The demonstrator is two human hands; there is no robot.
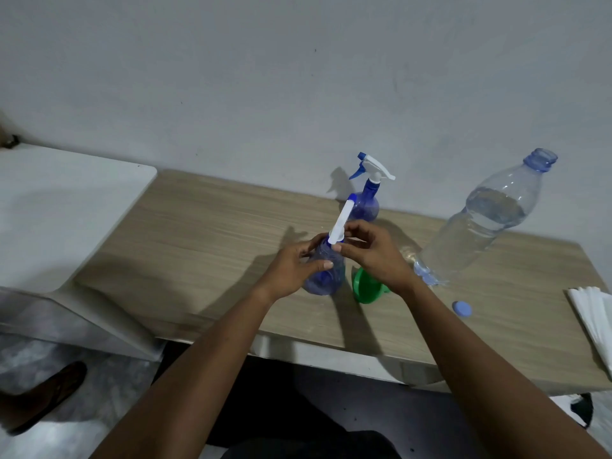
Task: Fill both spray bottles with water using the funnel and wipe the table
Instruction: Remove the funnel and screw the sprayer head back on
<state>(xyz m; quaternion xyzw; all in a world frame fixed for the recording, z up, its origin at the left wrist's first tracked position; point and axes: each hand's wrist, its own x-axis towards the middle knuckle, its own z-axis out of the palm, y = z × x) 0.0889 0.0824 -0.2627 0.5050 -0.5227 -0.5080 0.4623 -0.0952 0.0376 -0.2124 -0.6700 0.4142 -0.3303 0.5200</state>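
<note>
Two spray bottles, one funnel

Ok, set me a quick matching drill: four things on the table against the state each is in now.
Things:
1 near spray bottle
2 far spray bottle
3 water bottle
4 funnel

States:
A uncapped, partly full
B green, partly behind the right hand
C gripped by the left hand, right hand at its neck
D standing at the back, untouched

Pairs: 1-C; 2-D; 3-A; 4-B
</note>
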